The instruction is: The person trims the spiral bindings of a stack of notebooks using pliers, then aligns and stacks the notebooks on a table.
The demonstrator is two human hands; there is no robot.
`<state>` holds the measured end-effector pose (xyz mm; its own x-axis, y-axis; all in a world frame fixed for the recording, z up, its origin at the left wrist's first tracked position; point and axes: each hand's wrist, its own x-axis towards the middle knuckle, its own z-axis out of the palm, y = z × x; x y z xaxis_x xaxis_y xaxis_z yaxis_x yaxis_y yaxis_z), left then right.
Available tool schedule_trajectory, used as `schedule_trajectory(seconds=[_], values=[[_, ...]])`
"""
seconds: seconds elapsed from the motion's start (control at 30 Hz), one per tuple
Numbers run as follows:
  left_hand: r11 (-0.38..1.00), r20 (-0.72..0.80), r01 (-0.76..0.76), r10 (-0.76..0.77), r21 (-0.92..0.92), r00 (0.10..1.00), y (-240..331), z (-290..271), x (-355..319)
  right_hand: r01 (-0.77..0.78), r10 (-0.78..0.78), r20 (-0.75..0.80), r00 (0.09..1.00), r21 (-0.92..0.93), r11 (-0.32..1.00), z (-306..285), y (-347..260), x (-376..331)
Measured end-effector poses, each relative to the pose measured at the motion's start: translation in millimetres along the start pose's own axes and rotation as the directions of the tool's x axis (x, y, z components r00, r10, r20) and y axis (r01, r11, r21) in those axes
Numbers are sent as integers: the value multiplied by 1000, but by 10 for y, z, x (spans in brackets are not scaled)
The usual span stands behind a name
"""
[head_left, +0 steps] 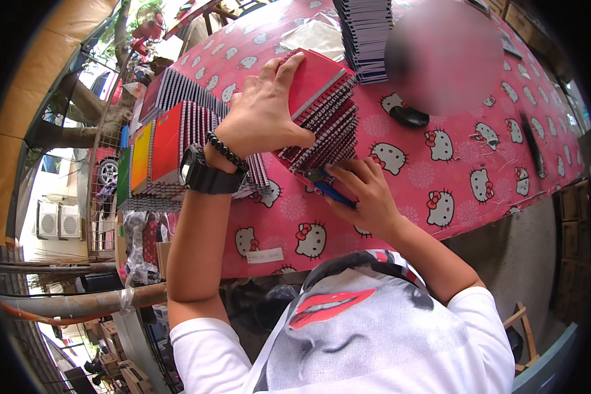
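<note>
Left hand (262, 108): grip closed on the stack (325, 121) of wire-bound notebooks, fingers spread over the red top cover, thumb at the bound edge. A black watch (200, 172) and a beaded bracelet (224, 152) are on that wrist. Right hand (368, 194): grip closed around a blue-handled tool (336, 192), its head at the stack's near end, by the bindings; contact cannot be determined.

The stack is tilted on the bench (463, 164), which has a pink cover printed with cat heads. Left of it stand further notebooks with red (169, 148), yellow (141, 161) and green covers (123, 180). Behind is a tall pile (364, 43) of bound books. Also noted: a black object (410, 117) right of the stack, and a white slip (264, 256) near the front edge.
</note>
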<state>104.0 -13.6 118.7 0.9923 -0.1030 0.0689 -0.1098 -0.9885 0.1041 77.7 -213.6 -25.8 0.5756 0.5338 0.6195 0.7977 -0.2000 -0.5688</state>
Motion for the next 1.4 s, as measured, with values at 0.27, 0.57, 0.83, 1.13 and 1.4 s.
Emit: schedule_trajectory(seconds=[0.27, 0.57, 0.83, 1.13, 1.4], values=[[1000, 0, 0, 0, -1, 1000, -9, -29, -6, -644, 350, 541, 764, 673, 364, 61, 66, -130], [1000, -7, 1, -1, -10, 1000, -3, -20, -13, -49, 49, 7, 999, 116, 992, 33, 31, -13], [1000, -11, 9, -9, -4, 1000, -11, 2, -15, -261, 206, 175, 963, 400, 879, 61, 93, 4], [1000, -12, 0, 0, -8, 1000, -11, -6, -27, -392, 324, 225, 919, 433, 812, 28, -1, -93], [1000, -14, -5, 5, -7, 1000, -13, 10, -11, 12, -13, -18, 1000, -83, 996, 126, -42, -35]])
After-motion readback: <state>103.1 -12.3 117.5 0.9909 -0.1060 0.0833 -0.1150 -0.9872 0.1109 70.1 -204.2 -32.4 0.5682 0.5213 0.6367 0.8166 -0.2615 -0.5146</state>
